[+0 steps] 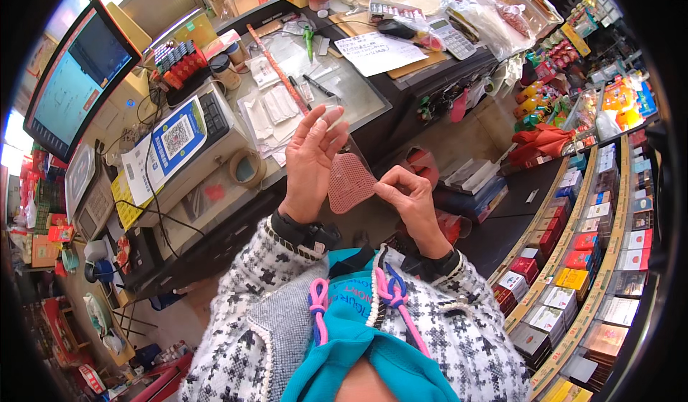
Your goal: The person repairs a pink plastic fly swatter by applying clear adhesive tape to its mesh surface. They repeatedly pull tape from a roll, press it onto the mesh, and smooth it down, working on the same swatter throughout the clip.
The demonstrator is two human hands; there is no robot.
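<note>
A small pink mesh piece (351, 184), with a grid of fine holes and rounded lower corners, hangs between my hands in front of my chest. My left hand (309, 162) is raised at its left edge, fingers bent and close together. The mesh lies against that hand's palm side, and part of the grip is hidden. At the right edge of the mesh, my right hand (410, 200) pinches with thumb and forefinger. Any thread or needle there is too small to make out. Something clear, like thin plastic, shows just above the mesh.
The glass-topped counter (365, 104) ahead holds papers, a pen (315, 85) and a long orange stick (276, 65). A monitor (82, 79) stands at the left, near a printed code sheet (175, 138) and a tape roll (247, 168). Shelves of small boxes (573, 280) curve along the right.
</note>
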